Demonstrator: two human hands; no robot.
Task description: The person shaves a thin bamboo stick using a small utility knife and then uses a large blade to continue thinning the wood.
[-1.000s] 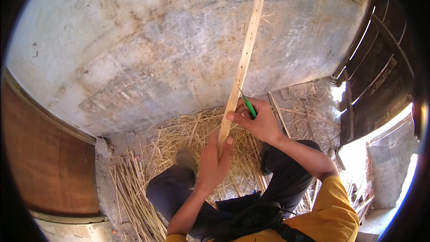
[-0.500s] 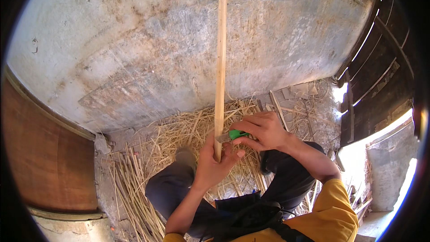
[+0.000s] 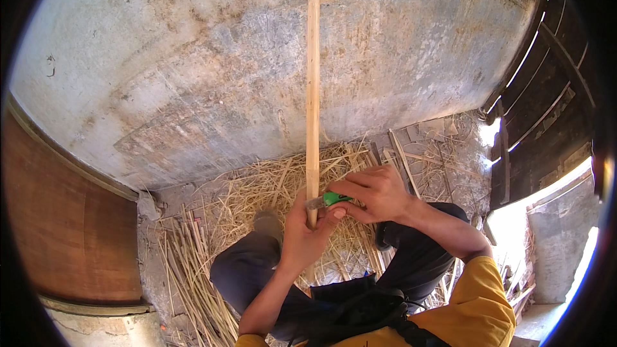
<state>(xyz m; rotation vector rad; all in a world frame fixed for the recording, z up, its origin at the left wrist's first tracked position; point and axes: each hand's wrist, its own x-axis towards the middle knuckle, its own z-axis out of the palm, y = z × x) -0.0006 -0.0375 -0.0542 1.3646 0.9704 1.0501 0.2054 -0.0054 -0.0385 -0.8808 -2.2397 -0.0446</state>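
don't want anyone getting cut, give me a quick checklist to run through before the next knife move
1. Left hand gripping the pale strip: ok.
2. Right hand holding the green-handled knife: ok.
3. Blade lying across the strip: ok.
4. Left thumb well clear of the blade: not ok, it sits close by.
5. Far end of the strip supported: cannot tell, it runs out of the top of the picture.
6. Sharp edge facing a safe way: cannot tell, too small to see.
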